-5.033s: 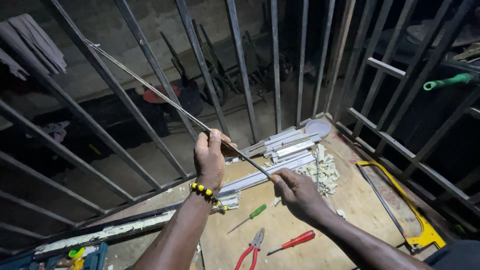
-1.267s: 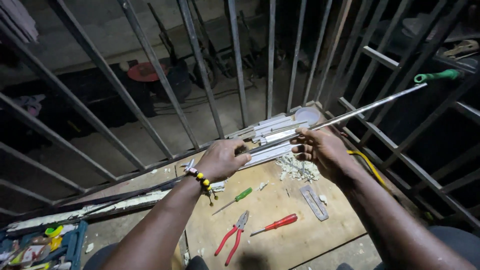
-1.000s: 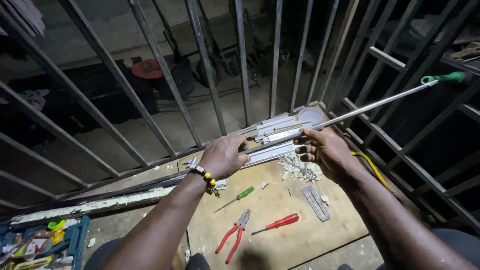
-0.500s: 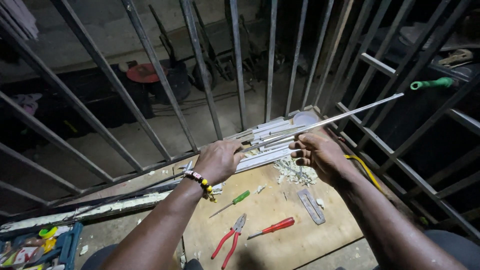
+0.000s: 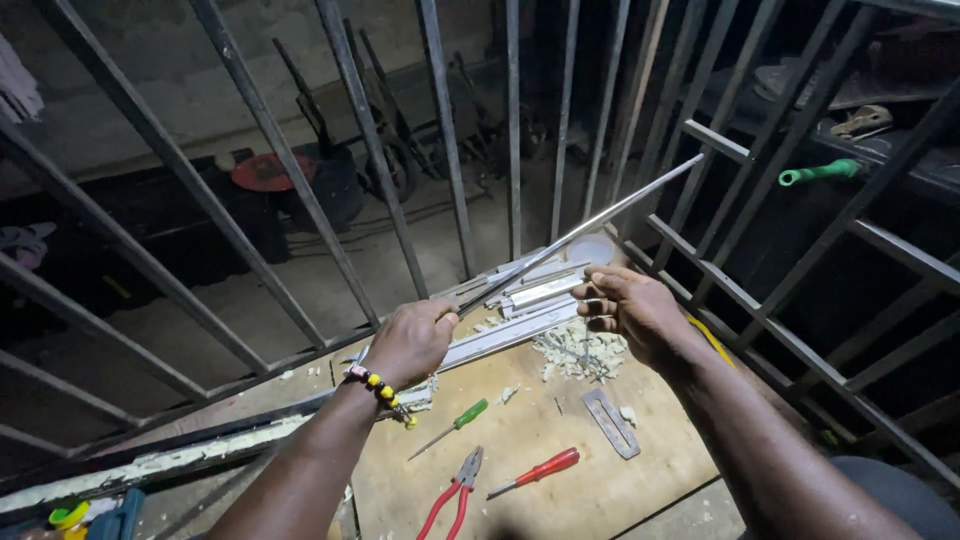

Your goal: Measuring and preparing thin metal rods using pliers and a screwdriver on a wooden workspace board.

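My left hand (image 5: 412,338) is shut around the near end of a long thin metal strip (image 5: 590,227), which slants up to the right towards the iron bars. My right hand (image 5: 628,310) hovers just below the strip's middle with its fingers curled in; nothing shows plainly in them and it does not touch the strip. Under both hands lies a bundle of pale aluminium profiles (image 5: 525,298) on a wooden board (image 5: 590,495). A pile of pale shavings (image 5: 575,352) sits below my right hand.
On the board lie a green screwdriver (image 5: 460,424), red pliers (image 5: 452,495), a red screwdriver (image 5: 538,470) and a flat metal piece (image 5: 610,422). Slanting iron bars (image 5: 345,120) fence the front and right. A green-handled tool (image 5: 822,172) rests at the far right.
Five seconds ago the strip pointed up to the left; it now points up to the right. Within the last second my right hand has slipped off it and sits just under it.
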